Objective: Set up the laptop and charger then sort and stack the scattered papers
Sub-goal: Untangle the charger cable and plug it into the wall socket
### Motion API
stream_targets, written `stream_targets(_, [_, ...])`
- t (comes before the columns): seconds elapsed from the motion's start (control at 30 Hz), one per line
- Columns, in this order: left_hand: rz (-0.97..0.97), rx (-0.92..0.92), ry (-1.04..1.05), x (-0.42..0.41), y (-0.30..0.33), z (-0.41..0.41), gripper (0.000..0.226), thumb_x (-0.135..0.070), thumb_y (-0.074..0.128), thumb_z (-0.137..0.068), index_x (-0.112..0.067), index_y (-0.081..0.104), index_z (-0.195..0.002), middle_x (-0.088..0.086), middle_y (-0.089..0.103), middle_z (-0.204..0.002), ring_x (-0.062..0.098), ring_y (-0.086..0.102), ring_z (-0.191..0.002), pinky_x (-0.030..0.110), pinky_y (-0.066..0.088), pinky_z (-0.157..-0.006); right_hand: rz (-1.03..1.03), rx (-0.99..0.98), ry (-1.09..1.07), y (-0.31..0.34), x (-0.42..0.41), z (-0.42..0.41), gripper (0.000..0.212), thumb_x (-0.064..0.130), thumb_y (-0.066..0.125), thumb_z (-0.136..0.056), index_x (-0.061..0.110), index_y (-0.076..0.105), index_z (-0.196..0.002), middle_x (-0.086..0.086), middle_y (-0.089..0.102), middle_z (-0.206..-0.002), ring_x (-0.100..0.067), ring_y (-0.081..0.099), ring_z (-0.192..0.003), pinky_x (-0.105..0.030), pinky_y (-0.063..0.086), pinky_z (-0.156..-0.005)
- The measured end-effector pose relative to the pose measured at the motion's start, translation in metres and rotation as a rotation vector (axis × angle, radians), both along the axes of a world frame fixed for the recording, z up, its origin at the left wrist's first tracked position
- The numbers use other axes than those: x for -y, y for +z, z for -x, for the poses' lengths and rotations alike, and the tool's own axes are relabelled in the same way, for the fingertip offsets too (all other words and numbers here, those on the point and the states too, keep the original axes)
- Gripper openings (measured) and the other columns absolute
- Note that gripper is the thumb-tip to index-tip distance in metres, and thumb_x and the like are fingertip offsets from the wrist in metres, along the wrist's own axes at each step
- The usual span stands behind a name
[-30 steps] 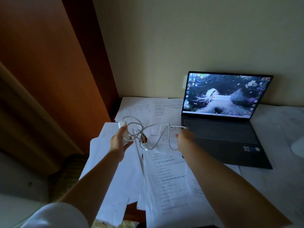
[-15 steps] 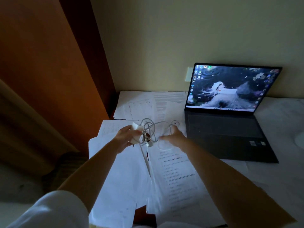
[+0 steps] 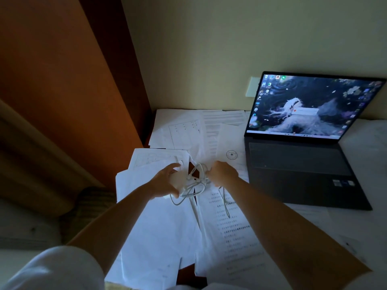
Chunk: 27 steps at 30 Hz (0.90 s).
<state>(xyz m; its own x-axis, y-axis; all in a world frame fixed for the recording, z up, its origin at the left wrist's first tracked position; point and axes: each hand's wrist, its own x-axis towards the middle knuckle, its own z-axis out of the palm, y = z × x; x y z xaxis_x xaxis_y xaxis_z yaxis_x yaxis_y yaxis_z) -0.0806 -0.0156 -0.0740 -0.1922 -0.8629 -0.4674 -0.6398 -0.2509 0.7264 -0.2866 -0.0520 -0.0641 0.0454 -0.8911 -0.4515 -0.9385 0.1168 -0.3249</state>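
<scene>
Item: scattered papers [image 3: 226, 227], overlapping on desk [image 3: 360, 147] at 6 o'clock.
Left hand [image 3: 165, 183], fingers curled round white charger brick [image 3: 178, 182]; right hand [image 3: 223, 173], fingers pinching its tangled cable [image 3: 193, 189], both raised above sheets.
Risk, as judged: dangling loops snag or drag papers; knot tightens if pulled.
Laptop [image 3: 301, 164]: open at 2 o'clock, unplugged.

The papers [image 3: 159, 231] looked thin, matt, printed; the charger [image 3: 178, 183] smooth white plastic with a rubbery cable [image 3: 225, 204]; the laptop [image 3: 301, 166] dark, matt, its screen glossy.
</scene>
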Motion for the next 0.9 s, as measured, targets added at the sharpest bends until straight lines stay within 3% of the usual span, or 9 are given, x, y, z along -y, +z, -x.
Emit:
stream_targets(0.07, [0.029, 0.066, -0.049, -0.002, -0.003, 0.0, 0.107, -0.001, 0.085, -0.062, -0.023, 0.024, -0.147, 0.003, 0.045, -0.13, 0.021, 0.045, -0.113, 0.025, 0.047, -0.085, -0.022, 0.032, 0.0, -0.004, 0.003, 0.001, 0.008, 0.015, 0.051, -0.087, 0.01, 0.054, -0.092, -0.004, 0.058, -0.085, -0.026, 0.061, -0.084, -0.027, 0.042, -0.063])
stream_targets(0.2, [0.128, 0.231, -0.117, -0.007, -0.012, 0.005, 0.098, -0.004, 0.082, -0.066, -0.022, 0.031, -0.147, 0.005, 0.038, -0.143, 0.024, 0.038, -0.127, 0.027, 0.042, -0.095, -0.081, 0.168, 0.06, -0.016, 0.013, -0.001, 0.037, 0.012, 0.059, -0.084, 0.013, 0.048, -0.119, -0.006, 0.059, -0.112, -0.026, 0.058, -0.1, -0.035, 0.049, -0.079])
stream_targets(0.27, [0.144, 0.238, -0.112, -0.009, -0.017, 0.006, 0.096, -0.004, 0.082, -0.066, -0.024, 0.032, -0.146, 0.005, 0.039, -0.143, 0.024, 0.039, -0.127, 0.025, 0.043, -0.093, -0.142, 0.291, -0.04, -0.021, 0.015, -0.003, 0.028, 0.013, 0.06, -0.083, 0.009, 0.057, -0.111, -0.007, 0.062, -0.105, -0.023, 0.06, -0.096, -0.034, 0.05, -0.082])
stream_targets(0.33, [0.161, 0.247, -0.114, -0.009, -0.019, 0.005, 0.102, -0.005, 0.082, -0.066, -0.028, 0.025, -0.149, 0.002, 0.04, -0.145, 0.024, 0.041, -0.126, 0.029, 0.047, -0.094, -0.09, 0.363, -0.156, -0.019, 0.014, -0.005, 0.009, 0.014, 0.056, -0.087, 0.008, 0.063, -0.089, -0.006, 0.061, -0.084, -0.02, 0.059, -0.078, -0.029, 0.047, -0.07])
stream_targets(0.43, [0.189, 0.28, -0.135, -0.009, -0.019, 0.002, 0.111, -0.009, 0.08, -0.066, -0.035, 0.012, -0.151, -0.007, 0.041, -0.146, 0.025, 0.046, -0.122, 0.035, 0.05, -0.094, 0.287, 0.441, -0.397, -0.011, 0.013, -0.008, 0.023, 0.027, 0.041, -0.099, 0.013, 0.055, -0.089, -0.005, 0.055, -0.08, -0.022, 0.055, -0.077, -0.032, 0.045, -0.067])
stream_targets(0.5, [0.21, 0.316, -0.12, -0.01, -0.015, 0.004, 0.11, -0.01, 0.078, -0.068, -0.036, 0.01, -0.151, -0.011, 0.042, -0.146, 0.025, 0.047, -0.118, 0.035, 0.049, -0.095, 0.468, 0.68, -0.62, 0.001, 0.016, -0.007, 0.025, 0.029, 0.034, -0.102, 0.014, 0.05, -0.091, -0.006, 0.059, -0.079, -0.026, 0.061, -0.074, -0.039, 0.053, -0.066])
stream_targets(0.63, [0.244, 0.401, -0.09, -0.013, -0.007, 0.016, 0.094, -0.011, 0.076, -0.071, -0.026, 0.026, -0.149, -0.003, 0.049, -0.141, 0.024, 0.048, -0.12, 0.037, 0.04, -0.104, 0.473, 1.057, -0.895, 0.023, 0.023, 0.007, 0.04, 0.038, 0.029, -0.103, 0.017, 0.046, -0.074, -0.005, 0.054, -0.06, -0.017, 0.048, -0.044, -0.022, 0.039, -0.04])
stream_targets(0.8, [0.534, 0.25, 0.11, -0.026, -0.001, 0.026, 0.037, 0.01, 0.062, -0.076, -0.01, 0.069, -0.106, 0.007, 0.059, -0.129, 0.025, 0.05, -0.119, 0.028, 0.042, -0.095, 0.433, 1.04, -1.021, 0.035, 0.029, 0.029, 0.049, 0.04, 0.024, -0.103, 0.015, 0.041, -0.064, -0.006, 0.045, -0.055, -0.021, 0.045, -0.044, -0.025, 0.036, -0.042])
stream_targets(0.9, [0.482, -0.021, 0.409, -0.031, 0.013, 0.04, 0.037, 0.018, 0.044, -0.075, -0.01, 0.066, -0.067, 0.011, 0.068, -0.087, 0.024, 0.06, -0.086, 0.024, 0.045, -0.073, 0.651, 0.914, -0.881, 0.04, 0.024, 0.038, 0.023, 0.026, 0.038, -0.098, 0.018, 0.051, -0.081, -0.007, 0.056, -0.077, -0.024, 0.054, -0.068, -0.042, 0.051, -0.063])
